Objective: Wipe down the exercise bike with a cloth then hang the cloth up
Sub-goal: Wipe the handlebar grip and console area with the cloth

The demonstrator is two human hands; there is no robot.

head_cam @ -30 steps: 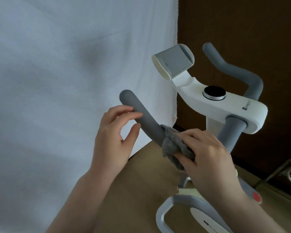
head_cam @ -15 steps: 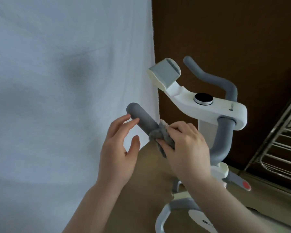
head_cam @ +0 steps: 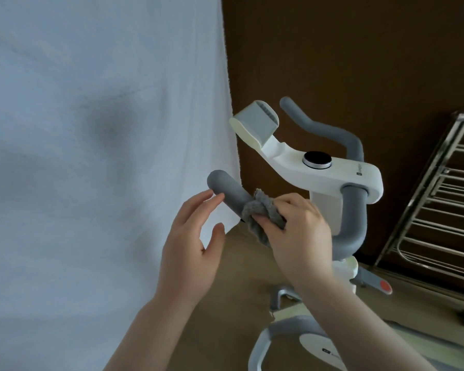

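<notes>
Grey cloth (head_cam: 263, 212) bunched round the left bar (head_cam: 229, 192), clutched by right hand (head_cam: 298, 231) below the tip, bar slanting up-left; left hand (head_cam: 192, 242) slack, fingertips touching the bar nearer its tip.

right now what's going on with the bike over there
A person is wiping down a white and grey exercise bike. The right hand grips a grey cloth wrapped around the near handlebar, partway along its grey foam grip. The left hand is open beside the bar's end, fingertips close to it or just touching. The far handlebar has no cloth on it. A metal drying rack stands to the right, and the cloth is not yet hung up.
</notes>
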